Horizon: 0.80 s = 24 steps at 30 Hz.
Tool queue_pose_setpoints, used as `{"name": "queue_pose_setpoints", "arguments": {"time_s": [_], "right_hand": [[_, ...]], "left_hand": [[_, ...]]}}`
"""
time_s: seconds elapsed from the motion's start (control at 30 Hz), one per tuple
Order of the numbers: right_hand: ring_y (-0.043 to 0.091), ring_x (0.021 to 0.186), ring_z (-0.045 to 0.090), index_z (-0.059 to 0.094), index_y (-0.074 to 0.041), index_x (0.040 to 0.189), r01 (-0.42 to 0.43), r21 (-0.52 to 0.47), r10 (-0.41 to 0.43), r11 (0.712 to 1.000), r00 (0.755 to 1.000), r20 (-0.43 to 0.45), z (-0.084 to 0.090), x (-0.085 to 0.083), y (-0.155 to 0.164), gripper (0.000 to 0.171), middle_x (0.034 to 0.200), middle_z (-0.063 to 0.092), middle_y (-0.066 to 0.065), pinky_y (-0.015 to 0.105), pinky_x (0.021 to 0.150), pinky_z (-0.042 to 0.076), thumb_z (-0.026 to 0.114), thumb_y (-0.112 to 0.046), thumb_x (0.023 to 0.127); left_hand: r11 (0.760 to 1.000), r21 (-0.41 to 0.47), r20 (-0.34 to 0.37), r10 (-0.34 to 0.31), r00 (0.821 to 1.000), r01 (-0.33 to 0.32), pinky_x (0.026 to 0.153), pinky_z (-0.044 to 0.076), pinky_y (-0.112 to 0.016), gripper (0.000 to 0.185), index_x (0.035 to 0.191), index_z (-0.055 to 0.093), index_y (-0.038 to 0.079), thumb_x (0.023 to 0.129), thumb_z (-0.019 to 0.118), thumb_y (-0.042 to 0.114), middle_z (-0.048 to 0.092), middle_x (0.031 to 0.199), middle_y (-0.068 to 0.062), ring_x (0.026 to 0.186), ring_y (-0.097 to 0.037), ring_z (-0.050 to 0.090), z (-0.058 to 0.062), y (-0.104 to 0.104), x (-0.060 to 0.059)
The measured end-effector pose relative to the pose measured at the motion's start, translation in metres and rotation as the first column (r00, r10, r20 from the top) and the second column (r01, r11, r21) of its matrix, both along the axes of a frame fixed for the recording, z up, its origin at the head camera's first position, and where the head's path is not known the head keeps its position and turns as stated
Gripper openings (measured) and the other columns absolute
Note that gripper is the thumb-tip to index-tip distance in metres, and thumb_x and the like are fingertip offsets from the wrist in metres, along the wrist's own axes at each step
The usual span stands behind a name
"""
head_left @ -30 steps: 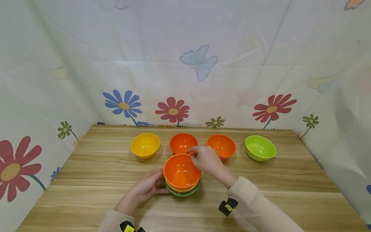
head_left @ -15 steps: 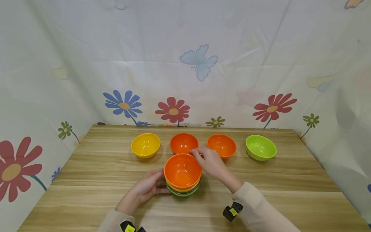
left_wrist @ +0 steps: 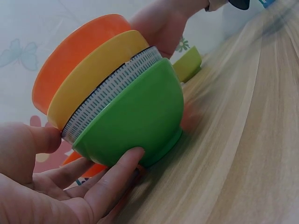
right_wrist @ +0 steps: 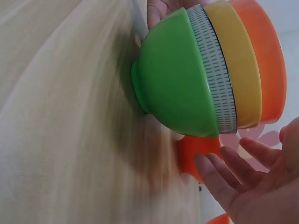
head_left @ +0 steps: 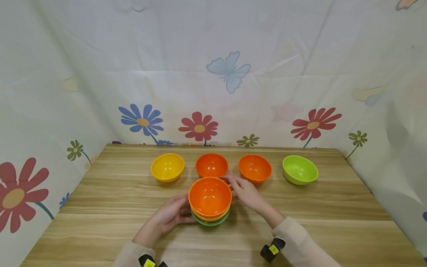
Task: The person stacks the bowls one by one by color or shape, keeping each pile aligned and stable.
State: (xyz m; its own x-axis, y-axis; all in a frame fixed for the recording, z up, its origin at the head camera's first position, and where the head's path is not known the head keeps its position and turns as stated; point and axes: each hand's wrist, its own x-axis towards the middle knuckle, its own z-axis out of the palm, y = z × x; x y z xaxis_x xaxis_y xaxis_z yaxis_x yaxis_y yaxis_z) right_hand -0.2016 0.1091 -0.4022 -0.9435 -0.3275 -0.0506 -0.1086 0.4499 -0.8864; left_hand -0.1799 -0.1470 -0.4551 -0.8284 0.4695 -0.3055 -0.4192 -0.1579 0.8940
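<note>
A stack of nested bowls stands upright on the wooden table: an orange bowl (head_left: pixel 210 198) on top, then a yellow bowl (left_wrist: pixel 100 77), a white bowl with dark dashes (left_wrist: pixel 112 93), and a green bowl (left_wrist: pixel 135 114) at the bottom. At the stack's left side, my left hand (head_left: pixel 170 213) touches it. Its thumb meets the patterned bowl near the rim, and a fairly straight fingertip rests on the green bowl. My right hand (head_left: pixel 247 193) is beside the stack's right side. The right wrist view shows its fingers (right_wrist: pixel 210 177) spread and apart from the bowls.
Behind the stack, a row of single bowls runs across the table (head_left: pixel 100 222): yellow (head_left: pixel 167 168), red-orange (head_left: pixel 211 165), orange (head_left: pixel 255 168) and lime green (head_left: pixel 300 170). A flower-printed cloth (head_left: pixel 160 85) hangs at the table's back and sides.
My right hand has left the top bowl's far rim and moved right and down along the stack, its fingers loosening. The left hand and the bowls have stayed put.
</note>
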Motion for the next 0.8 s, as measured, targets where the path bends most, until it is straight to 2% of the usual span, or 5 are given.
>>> {"name": "queue_pose_setpoints", "arguments": {"time_s": [0.23, 0.37, 0.6, 0.8], "right_hand": [[0.034, 0.114, 0.052, 0.043, -0.003, 0.136, -0.058, -0.151, 0.07, 0.987, 0.995, 0.077, -0.011, 0.001, 0.006, 0.05, 0.132, 0.049, 0.018, 0.042, 0.084, 0.052, 0.026, -0.036, 0.102], [0.035, 0.114, 0.052, 0.038, -0.002, 0.138, -0.086, -0.195, 0.106, 0.977, 0.99, 0.093, -0.017, 0.003, 0.008, 0.051, 0.135, 0.046, 0.021, 0.041, 0.089, 0.05, 0.023, -0.035, 0.102], [0.025, 0.107, 0.054, 0.034, 0.0, 0.139, -0.09, -0.286, 0.146, 0.954, 0.973, 0.181, -0.024, 0.009, 0.008, 0.053, 0.134, 0.044, 0.025, 0.038, 0.08, 0.053, 0.023, -0.036, 0.102], [0.036, 0.117, 0.05, 0.027, 0.007, 0.139, -0.071, -0.357, 0.166, 0.931, 0.956, 0.243, -0.028, 0.012, 0.008, 0.06, 0.135, 0.04, 0.031, 0.044, 0.084, 0.052, 0.023, -0.04, 0.101]], "left_hand": [[1.0, 0.002, 0.002, -0.004, 1.0, 0.004, 0.087, 0.05, -0.046, 0.052, 0.14, 0.035, 0.0, 0.098, 0.041, 0.031, 0.054, 0.127, -0.014, 0.105, -0.022, 0.058, 0.0, 0.0, 0.0], [1.0, 0.006, -0.002, -0.002, 1.0, 0.002, 0.086, 0.051, -0.046, 0.052, 0.139, 0.035, 0.0, 0.098, 0.041, 0.031, 0.056, 0.125, -0.014, 0.104, -0.022, 0.059, -0.001, 0.001, 0.0], [1.0, 0.007, -0.007, -0.002, 1.0, 0.002, 0.086, 0.051, -0.046, 0.053, 0.14, 0.034, 0.0, 0.098, 0.042, 0.032, 0.056, 0.125, -0.014, 0.104, -0.022, 0.059, -0.001, 0.001, 0.0], [1.0, 0.012, -0.004, 0.0, 1.0, 0.0, 0.086, 0.05, -0.046, 0.052, 0.139, 0.034, 0.0, 0.098, 0.042, 0.031, 0.057, 0.123, -0.013, 0.103, -0.022, 0.06, 0.0, 0.001, 0.001]]}}
